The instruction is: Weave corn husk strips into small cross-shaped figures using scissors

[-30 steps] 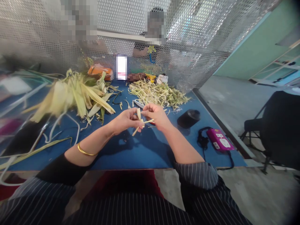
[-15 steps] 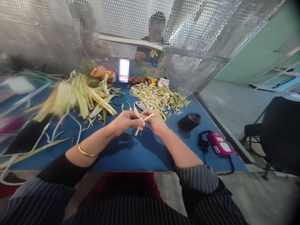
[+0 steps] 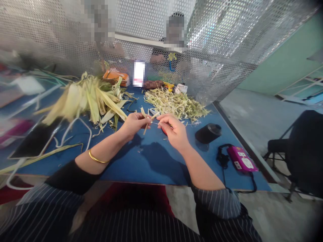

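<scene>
My left hand point(image 3: 135, 125) pinches crossed pale husk strips point(image 3: 145, 129) over the blue table point(image 3: 151, 171). Just right of it, my right hand point(image 3: 174, 129) is closed at the fingertips on a thin pale thread point(image 3: 155, 123) that runs to the strips. Something red shows under my right hand. Behind the hands lies a heap of shredded husk point(image 3: 174, 102). To the left, a bundle of broad corn husks point(image 3: 88, 97) spreads across the table.
A black cylinder point(image 3: 208, 133) and a magenta box point(image 3: 242, 158) with a black cord are at the right. A lit phone point(image 3: 139, 73) stands before the perforated screen point(image 3: 141, 20), with people behind it. White wire frames point(image 3: 75, 126) lie left. A black chair point(image 3: 305, 148) is far right.
My right hand has moved right, away from the strips, and a thin thread now shows between the hands. The whole view has shifted slightly.
</scene>
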`<control>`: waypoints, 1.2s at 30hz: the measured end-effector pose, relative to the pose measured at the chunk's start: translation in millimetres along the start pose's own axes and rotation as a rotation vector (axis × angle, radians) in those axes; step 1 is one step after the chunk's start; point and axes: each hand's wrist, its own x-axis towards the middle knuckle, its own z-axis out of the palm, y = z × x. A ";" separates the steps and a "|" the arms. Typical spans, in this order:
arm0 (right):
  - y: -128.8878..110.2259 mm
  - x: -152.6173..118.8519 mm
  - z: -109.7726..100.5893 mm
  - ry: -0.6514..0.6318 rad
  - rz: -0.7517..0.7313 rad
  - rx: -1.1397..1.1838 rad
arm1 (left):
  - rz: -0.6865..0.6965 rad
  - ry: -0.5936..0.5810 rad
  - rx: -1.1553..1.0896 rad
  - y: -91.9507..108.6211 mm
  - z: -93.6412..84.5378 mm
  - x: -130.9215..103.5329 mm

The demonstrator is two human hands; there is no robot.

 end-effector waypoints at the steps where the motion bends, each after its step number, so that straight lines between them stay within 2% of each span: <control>1: -0.5 -0.1 -0.1 -0.030 0.025 0.078 | -0.033 -0.023 -0.003 -0.9 -0.4 0.5; 3: 0.5 0.2 -0.1 -0.087 0.085 0.201 | -0.109 -0.060 -0.016 -2.4 -0.7 1.2; 5: 1.7 0.0 0.2 -0.114 0.110 0.200 | -0.156 -0.058 -0.028 -3.3 -0.1 1.3; 8: 0.4 -2.3 1.4 -0.187 0.033 0.044 | -0.145 -0.025 -0.029 -3.8 2.8 -0.2; 11: -3.7 -4.9 1.9 -0.283 -0.043 -0.019 | -0.099 -0.053 0.041 -3.6 6.1 -2.8; 13: -5.9 -4.6 -0.2 -0.250 -0.034 0.019 | -0.070 -0.102 0.121 -2.5 7.0 -4.3; 18: -5.6 3.0 -12.6 -0.054 -0.068 0.053 | -0.040 -0.256 0.217 0.1 6.6 -7.4; 23: 5.3 9.6 -18.4 -0.086 -0.001 0.051 | -0.060 -0.486 0.342 -0.9 9.3 -12.4; 27: 23.9 11.3 -15.0 -0.115 0.178 0.024 | -0.051 -0.595 0.302 2.7 11.9 -16.1; 31: 41.2 9.5 -7.1 -0.165 0.361 0.028 | -0.001 -0.557 0.163 7.5 12.1 -16.9; 36: 45.2 5.8 -1.5 -0.325 0.365 -0.092 | 0.025 -0.355 0.143 6.5 7.5 -12.8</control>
